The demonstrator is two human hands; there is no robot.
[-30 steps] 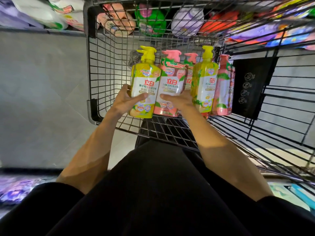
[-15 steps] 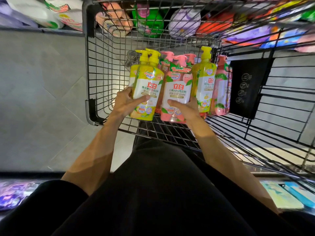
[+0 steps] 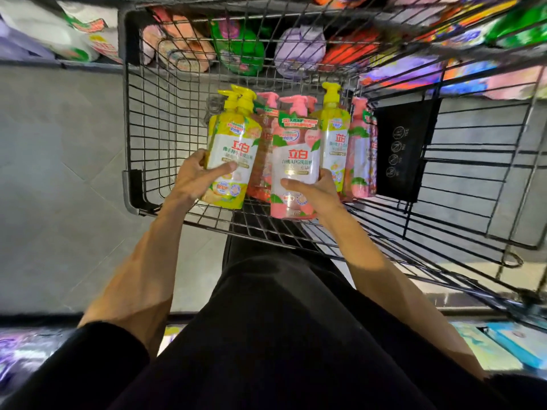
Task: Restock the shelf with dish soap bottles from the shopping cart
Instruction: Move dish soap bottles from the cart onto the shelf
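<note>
- Left hand (image 3: 192, 176): thumb (image 3: 226, 167) lay flat across the front label of the yellow bottle (image 3: 231, 143) and the other fingers curled round its far edge. A proper wrap grip on the lower half.
- Right hand (image 3: 315, 192) did the same to the pink bottle (image 3: 296, 161): thumb across the front low down, fingers tucked behind the right edge.
- Both bottles stood more or less upright, long axis running from the hands away to the pump heads. The yellow one leaned a touch to the right at the top, the pink one was straight. They sat near each other, and I couldn't tell if they touched.
- Both looked to be off the floor of the cart (image 3: 165, 113) at its near end, though that's my read.
- The spare bottles (image 3: 336, 134) were packed just behind and to the right of the held pair, a mix of yellow and pink, all pumps up.
- A black flap (image 3: 405, 149) hung on the cart's right side.
- The shelves (image 3: 236, 45) beyond the far end held blurry pouches, and I couldn't tell where the soap slot was.
- My guess is the next move needs a straight lift along that axis to clear the wire walls. One bottle per hand, neither nearer.
</note>
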